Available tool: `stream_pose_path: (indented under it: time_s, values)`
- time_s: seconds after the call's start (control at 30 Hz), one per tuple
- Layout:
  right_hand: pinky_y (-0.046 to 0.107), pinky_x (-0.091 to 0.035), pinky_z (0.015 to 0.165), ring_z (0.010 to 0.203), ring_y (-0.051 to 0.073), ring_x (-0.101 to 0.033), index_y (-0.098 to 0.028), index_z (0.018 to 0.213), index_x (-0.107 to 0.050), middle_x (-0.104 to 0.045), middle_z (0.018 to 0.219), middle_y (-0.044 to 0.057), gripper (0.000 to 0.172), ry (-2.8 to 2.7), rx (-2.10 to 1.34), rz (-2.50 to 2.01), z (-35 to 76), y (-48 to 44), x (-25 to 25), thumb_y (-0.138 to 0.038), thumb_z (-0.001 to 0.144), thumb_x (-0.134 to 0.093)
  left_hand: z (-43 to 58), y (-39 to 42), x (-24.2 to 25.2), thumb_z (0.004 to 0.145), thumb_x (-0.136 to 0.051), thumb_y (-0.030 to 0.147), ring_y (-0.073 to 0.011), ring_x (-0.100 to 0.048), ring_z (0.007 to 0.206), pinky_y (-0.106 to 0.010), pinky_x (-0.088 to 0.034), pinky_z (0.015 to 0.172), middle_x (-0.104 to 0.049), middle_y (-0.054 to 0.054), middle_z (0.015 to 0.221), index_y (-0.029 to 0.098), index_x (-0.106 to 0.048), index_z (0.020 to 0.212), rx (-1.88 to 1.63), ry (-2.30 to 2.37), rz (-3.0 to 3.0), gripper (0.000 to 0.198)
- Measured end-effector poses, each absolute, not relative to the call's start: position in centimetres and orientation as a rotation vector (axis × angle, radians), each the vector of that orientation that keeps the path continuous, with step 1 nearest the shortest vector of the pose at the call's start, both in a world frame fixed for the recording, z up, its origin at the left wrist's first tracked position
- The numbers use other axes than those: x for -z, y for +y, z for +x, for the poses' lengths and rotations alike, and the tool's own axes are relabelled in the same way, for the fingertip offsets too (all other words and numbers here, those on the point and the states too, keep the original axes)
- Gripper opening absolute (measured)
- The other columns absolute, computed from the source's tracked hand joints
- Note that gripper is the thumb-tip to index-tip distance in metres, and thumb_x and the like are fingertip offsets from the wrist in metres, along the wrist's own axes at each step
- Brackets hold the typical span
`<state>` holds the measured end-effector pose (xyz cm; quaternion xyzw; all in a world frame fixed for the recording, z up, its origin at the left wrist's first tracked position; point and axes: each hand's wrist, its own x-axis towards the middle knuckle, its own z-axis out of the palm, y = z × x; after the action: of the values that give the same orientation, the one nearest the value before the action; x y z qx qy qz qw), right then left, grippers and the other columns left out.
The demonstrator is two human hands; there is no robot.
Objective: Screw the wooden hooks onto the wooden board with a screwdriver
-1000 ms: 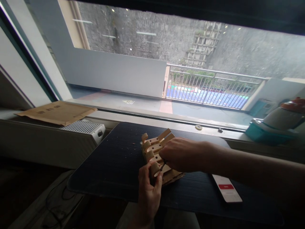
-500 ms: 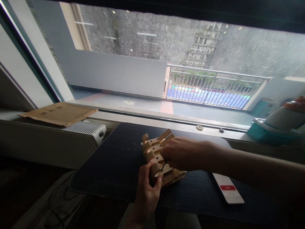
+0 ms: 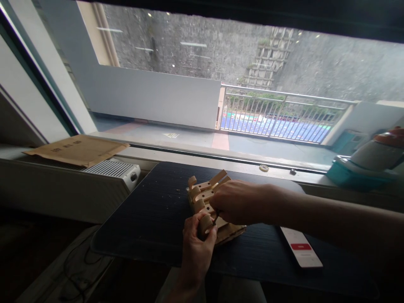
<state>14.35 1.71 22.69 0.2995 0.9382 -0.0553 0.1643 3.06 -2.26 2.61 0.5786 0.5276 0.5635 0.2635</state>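
So on my feed the pale wooden slat assembly sits on the black wood-grain tabletop, all smooth curled ends and dark round holes. My left hand is wrapped nearly closed around its nearest curl, probably to steady it. My right hand, fisted over the assembly, grips a thin dark tool angled at that curl. Flat lit phone lies right of the assembly, likely parked clear.

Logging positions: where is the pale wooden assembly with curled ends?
Head view, lower centre: the pale wooden assembly lies on the black rectangular table, left hand gripping it, right hand above.
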Motion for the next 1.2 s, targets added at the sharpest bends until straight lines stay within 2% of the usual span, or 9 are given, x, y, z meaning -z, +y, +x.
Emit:
stream_pose_path:
  time_s: [0.17, 0.53, 0.63, 0.73, 0.87, 0.97, 1.07, 1.2]
  values:
    - [0.022, -0.029, 0.049, 0.052, 0.008, -0.042, -0.013, 0.068, -0.057, -0.056, 0.064, 0.000, 0.008, 2.605, 0.187, 0.928, 14.5, 2.1, -22.9, -0.009, 0.071, -0.052, 2.9, -2.2, -3.3, 0.075, -0.061, 0.024, -0.0208, -0.062, 0.084, -0.037, -0.050, 0.080, -0.061, -0.003, 0.086, 0.021, -0.059, 0.089, -1.521, 1.420, 1.574, 0.015]
    - [0.023, -0.027, 0.047, 0.050, 0.008, -0.040, -0.015, 0.068, -0.058, -0.053, 0.060, -0.001, 0.007, 2.649, 0.195, 1.018, 14.3, 2.2, -22.5, -0.017, 0.072, -0.053, 3.1, -2.1, -3.3, 0.074, -0.061, 0.022, -0.0184, -0.060, 0.080, -0.033, -0.051, 0.075, -0.058, -0.002, 0.085, 0.022, -0.058, 0.087, -1.539, 1.463, 1.613, 0.014]
    - [0.023, -0.027, 0.047, 0.050, 0.009, -0.042, -0.015, 0.071, -0.061, -0.054, 0.061, 0.000, 0.013, 2.583, 0.125, 1.187, 14.1, 2.0, -22.4, -0.023, 0.075, -0.052, 3.0, -2.1, -3.3, 0.074, -0.060, 0.022, -0.0186, -0.060, 0.082, -0.034, -0.050, 0.077, -0.058, -0.002, 0.086, 0.022, -0.058, 0.088, -1.541, 1.458, 1.615, 0.014]
    - [0.024, -0.028, 0.048, 0.054, 0.011, -0.047, -0.016, 0.074, -0.062, -0.056, 0.063, 0.001, 0.014, 2.567, 0.042, 1.142, 13.7, 1.6, -23.0, -0.027, 0.076, -0.055, 3.0, -2.0, -3.2, 0.074, -0.061, 0.022, -0.0194, -0.060, 0.083, -0.035, -0.050, 0.079, -0.058, -0.003, 0.087, 0.022, -0.059, 0.089, -1.529, 1.462, 1.610, 0.015]
    - [0.024, -0.028, 0.049, 0.063, 0.013, -0.052, -0.016, 0.074, -0.062, -0.058, 0.068, 0.000, 0.003, 2.513, -0.015, 0.959, 13.0, 1.2, -24.1, -0.014, 0.073, -0.060, 2.9, -2.1, -3.0, 0.075, -0.060, 0.022, -0.0200, -0.060, 0.085, -0.036, -0.049, 0.081, -0.058, -0.004, 0.089, 0.021, -0.059, 0.091, -1.519, 1.445, 1.604, 0.016]
    - [0.025, -0.027, 0.049, 0.059, 0.012, -0.050, -0.014, 0.073, -0.061, -0.058, 0.067, 0.001, 0.009, 2.522, -0.041, 0.924, 13.0, 1.4, -23.9, -0.008, 0.074, -0.056, 2.9, -2.1, -2.9, 0.075, -0.060, 0.022, -0.0198, -0.060, 0.085, -0.037, -0.049, 0.082, -0.058, -0.003, 0.089, 0.021, -0.058, 0.091, -1.513, 1.440, 1.605, 0.015]
    - [0.025, -0.027, 0.050, 0.057, 0.011, -0.048, -0.014, 0.076, -0.062, -0.058, 0.065, 0.001, 0.007, 2.602, 0.019, 0.931, 13.5, 1.9, -23.0, -0.013, 0.075, -0.055, 2.9, -2.1, -2.7, 0.075, -0.059, 0.020, -0.0192, -0.060, 0.084, -0.036, -0.049, 0.081, -0.058, -0.002, 0.088, 0.022, -0.057, 0.090, -1.526, 1.439, 1.598, 0.015]
    - [0.025, -0.028, 0.050, 0.054, 0.011, -0.047, -0.015, 0.078, -0.063, -0.057, 0.063, 0.001, 0.015, 2.577, -0.006, 1.091, 14.0, 2.1, -22.5, -0.024, 0.079, -0.052, 2.9, -2.0, -2.7, 0.075, -0.060, 0.021, -0.0187, -0.060, 0.083, -0.035, -0.049, 0.079, -0.058, -0.002, 0.087, 0.022, -0.057, 0.089, -1.535, 1.438, 1.605, 0.014]
